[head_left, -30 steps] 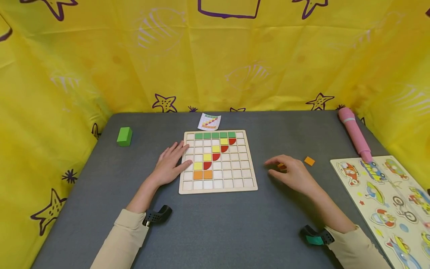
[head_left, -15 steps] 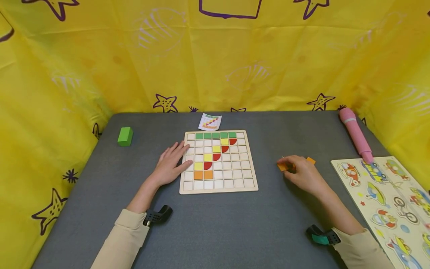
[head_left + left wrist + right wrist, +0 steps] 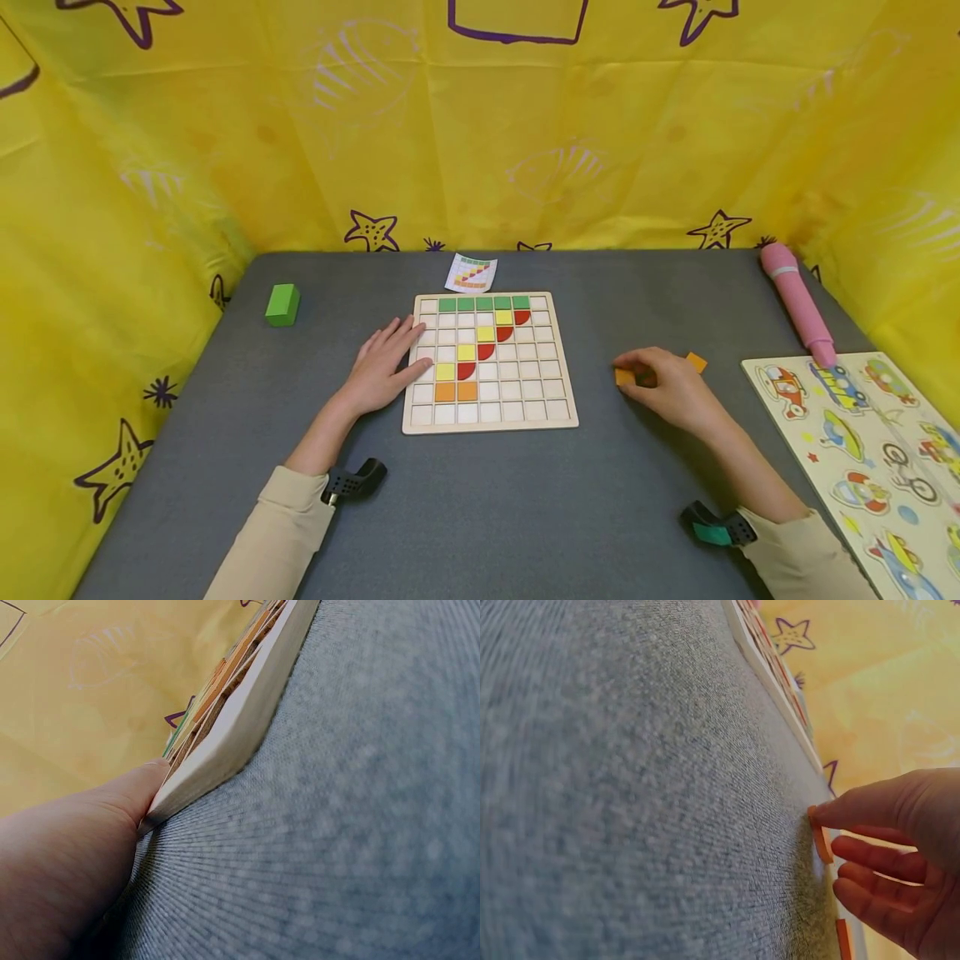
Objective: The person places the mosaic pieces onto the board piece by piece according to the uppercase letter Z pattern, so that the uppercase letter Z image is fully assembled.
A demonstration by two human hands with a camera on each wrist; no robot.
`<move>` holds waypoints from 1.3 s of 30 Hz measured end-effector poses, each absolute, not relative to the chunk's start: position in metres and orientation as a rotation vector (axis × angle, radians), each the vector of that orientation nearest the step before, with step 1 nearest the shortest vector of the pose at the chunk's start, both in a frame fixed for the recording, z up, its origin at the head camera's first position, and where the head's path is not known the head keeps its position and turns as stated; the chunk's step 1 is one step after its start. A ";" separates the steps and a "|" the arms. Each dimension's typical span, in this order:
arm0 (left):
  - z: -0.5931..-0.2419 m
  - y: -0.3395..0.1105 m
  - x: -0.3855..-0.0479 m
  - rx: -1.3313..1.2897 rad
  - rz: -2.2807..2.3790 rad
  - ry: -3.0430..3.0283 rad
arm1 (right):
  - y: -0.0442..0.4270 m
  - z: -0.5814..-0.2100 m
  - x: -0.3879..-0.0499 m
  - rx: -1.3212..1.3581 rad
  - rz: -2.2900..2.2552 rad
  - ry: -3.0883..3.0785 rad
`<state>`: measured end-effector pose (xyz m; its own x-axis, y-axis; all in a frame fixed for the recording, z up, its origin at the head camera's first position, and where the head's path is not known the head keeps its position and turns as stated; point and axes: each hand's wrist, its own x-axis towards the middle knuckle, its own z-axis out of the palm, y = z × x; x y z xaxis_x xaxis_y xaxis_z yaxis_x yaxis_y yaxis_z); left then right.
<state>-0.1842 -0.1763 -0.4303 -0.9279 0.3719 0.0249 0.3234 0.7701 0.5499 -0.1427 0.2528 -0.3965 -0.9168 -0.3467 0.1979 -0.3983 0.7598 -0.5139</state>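
Observation:
A wooden grid board lies flat on the table, with green, yellow and orange square tiles and red quarter-round tiles set in some cells. My left hand rests on its left edge with the fingers spread, and in the left wrist view the thumb touches the frame. To the right of the board, my right hand pinches an orange square tile by its edge, low at the tabletop; the tile also shows edge-on in the right wrist view. Another orange tile lies behind that hand, partly hidden.
A small printed pattern card lies beyond the board. The green block stands at the far left. On the right are a pink rod-shaped object and a picture puzzle board. Yellow cloth hangs around the table.
My right hand has moved a little to the right and its fingers have closed on the orange tile, which has shifted slightly left since half a second ago. My left hand stays in place.

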 end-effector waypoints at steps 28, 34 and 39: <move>-0.426 -0.175 -0.183 0.547 0.855 2.871 | 0.237 -0.398 -0.144 0.634 0.938 -2.833; -0.426 -0.175 -0.183 0.548 0.852 2.870 | 0.216 -0.395 -0.149 0.665 1.052 -2.843; -0.428 -0.175 -0.183 0.553 0.861 2.867 | 0.198 -0.394 -0.151 0.702 1.119 -2.863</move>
<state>-0.1832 -0.1751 -0.4277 -0.9295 0.3688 0.0109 0.3138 0.7747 0.5490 -0.1508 0.1975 -0.3941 -0.9007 -0.4088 0.1472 -0.4002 0.6488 -0.6472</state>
